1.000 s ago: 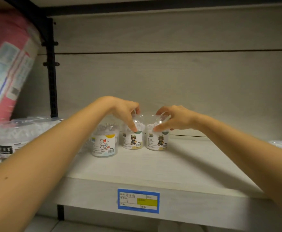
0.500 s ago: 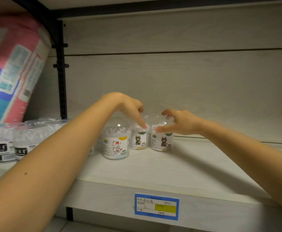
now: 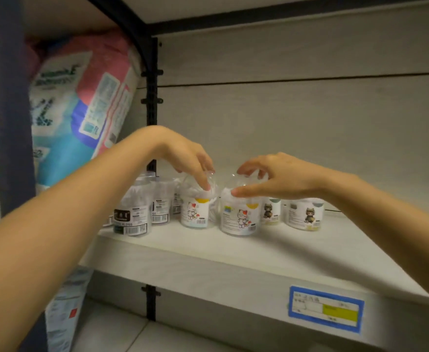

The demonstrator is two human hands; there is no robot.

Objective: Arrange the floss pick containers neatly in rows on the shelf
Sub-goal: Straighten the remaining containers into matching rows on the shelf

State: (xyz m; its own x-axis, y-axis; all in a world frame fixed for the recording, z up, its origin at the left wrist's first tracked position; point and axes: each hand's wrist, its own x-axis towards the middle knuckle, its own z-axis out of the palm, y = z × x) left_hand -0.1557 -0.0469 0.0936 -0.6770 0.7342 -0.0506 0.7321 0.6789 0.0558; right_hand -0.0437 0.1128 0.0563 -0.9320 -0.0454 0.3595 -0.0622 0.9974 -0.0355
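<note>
My left hand and right hand each pinch one of the two white-cat floss pick containers by its domed lid, ready to line them beside the brown-cat containers on the shelf.

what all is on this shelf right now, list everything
left white-cat container: 1, clear, white label, mid shelf
right white-cat container: 1, clear, white label, beside it
dark-cat containers: 2, clear, pale labels, right of those
black-label containers: at least 3, clear, shelf's left
pack: 1, pink and blue, upper left
price tag: 1, blue and yellow, shelf front edge
shelf: 1, pale wood-grain
left hand: grips left white-cat container's lid
right hand: grips right white-cat container's lid
</note>
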